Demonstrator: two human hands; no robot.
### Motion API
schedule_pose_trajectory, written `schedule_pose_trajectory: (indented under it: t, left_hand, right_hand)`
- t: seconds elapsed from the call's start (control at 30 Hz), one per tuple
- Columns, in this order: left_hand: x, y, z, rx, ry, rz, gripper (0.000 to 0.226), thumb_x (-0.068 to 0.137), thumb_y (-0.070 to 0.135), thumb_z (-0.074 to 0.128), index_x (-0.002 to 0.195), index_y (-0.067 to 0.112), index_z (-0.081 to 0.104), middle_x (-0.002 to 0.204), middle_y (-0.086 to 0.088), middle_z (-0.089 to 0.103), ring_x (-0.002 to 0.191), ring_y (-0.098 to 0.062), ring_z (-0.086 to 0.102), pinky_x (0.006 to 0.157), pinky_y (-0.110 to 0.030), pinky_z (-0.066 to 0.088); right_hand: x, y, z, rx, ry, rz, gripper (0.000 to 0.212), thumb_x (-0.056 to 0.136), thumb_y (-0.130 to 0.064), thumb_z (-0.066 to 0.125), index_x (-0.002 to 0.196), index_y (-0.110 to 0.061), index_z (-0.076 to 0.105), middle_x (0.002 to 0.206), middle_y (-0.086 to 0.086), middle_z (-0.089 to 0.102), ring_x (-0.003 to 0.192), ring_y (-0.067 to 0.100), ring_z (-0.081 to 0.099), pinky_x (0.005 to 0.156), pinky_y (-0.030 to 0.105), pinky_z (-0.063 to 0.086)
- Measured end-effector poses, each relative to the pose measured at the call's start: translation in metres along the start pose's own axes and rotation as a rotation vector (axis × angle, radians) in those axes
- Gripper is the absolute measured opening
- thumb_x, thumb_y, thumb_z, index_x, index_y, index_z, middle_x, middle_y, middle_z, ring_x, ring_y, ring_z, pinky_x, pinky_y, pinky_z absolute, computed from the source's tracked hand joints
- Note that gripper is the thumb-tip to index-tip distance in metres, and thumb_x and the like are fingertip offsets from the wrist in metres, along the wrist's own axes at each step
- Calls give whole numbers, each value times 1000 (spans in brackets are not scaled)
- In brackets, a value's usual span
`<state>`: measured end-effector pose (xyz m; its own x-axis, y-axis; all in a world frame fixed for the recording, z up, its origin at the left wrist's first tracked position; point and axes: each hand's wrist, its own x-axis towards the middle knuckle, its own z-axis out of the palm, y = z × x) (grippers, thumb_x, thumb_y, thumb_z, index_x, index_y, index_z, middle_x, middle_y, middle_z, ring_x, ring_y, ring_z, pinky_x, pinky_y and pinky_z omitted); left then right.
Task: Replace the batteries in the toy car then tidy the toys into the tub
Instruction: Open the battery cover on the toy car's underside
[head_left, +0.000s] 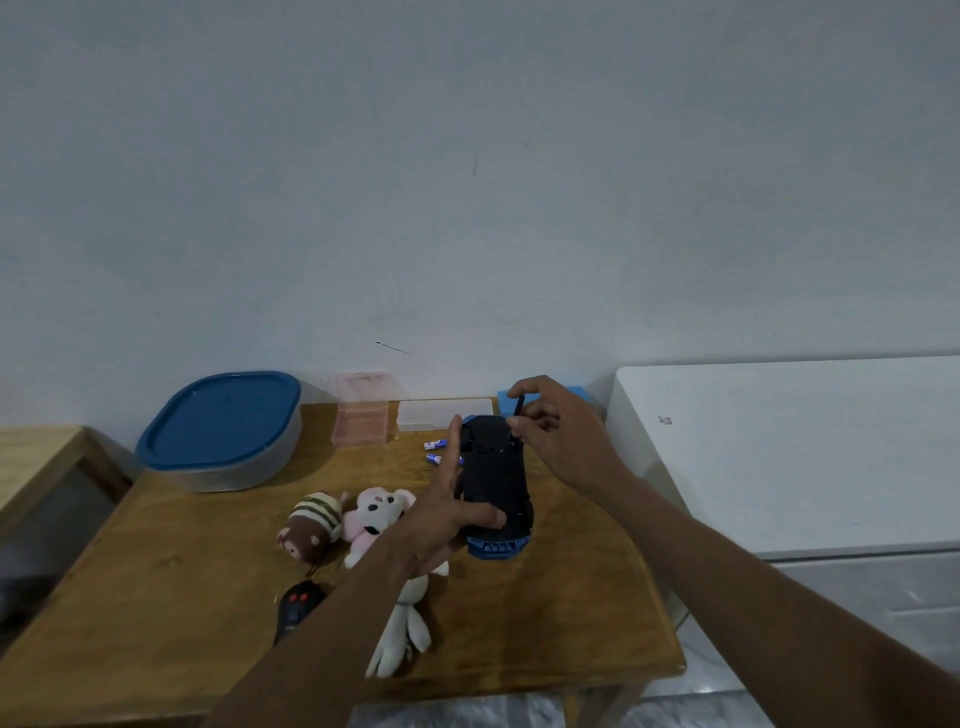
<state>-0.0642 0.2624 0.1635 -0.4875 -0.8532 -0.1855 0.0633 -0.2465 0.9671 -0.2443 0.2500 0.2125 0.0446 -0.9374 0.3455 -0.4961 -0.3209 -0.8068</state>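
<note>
The blue toy car (496, 483) is upside down above the wooden table (156, 597), its black underside facing me. My left hand (447, 519) grips it along its left side. My right hand (558, 431) pinches a thin black tool (518, 404), probably a screwdriver, with its tip at the car's far end. Two blue batteries (436, 451) lie on the table just left of the car. The tub (223, 436), clear with a blue lid on, stands at the back left.
A brown striped plush (311, 525), a pink and white plush (376, 519), a white plush (402, 629) and a black remote control (298, 608) lie near the table's middle. A pink open box (362, 415), a flat clear case (444, 413) and a blue box (506, 397) line the wall. A white cabinet (779, 457) stands to the right.
</note>
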Motion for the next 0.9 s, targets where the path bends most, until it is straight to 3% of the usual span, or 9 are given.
schedule_pose_trajectory:
  t: [0.3,0.57,0.9]
  left_hand:
    - [0,4,0,-35,-10,-22,118,77,-25,56,147,55,4,126,-15,57,104,-34,61,87,-43,53]
    - [0,8,-4,-96,-61,1,120,68,-17,61,147,55,6,125,-11,60,103,-34,59,92,-48,48]
    - [-2,8,-7,-107,-83,7,119,69,-17,60,147,56,6,123,-14,57,102,-33,60,89,-46,51]
  right_hand:
    - [3,2,1,-44,0,-52,28,91,-14,63,114,-30,64,85,3,69,82,13,68,76,23,58]
    - [8,-2,-4,135,22,52,32,90,-9,63,121,-18,63,84,9,72,79,16,72,81,36,60]
    - [5,-6,-4,217,45,131,34,91,-4,61,124,-11,61,83,8,72,79,17,72,80,36,60]
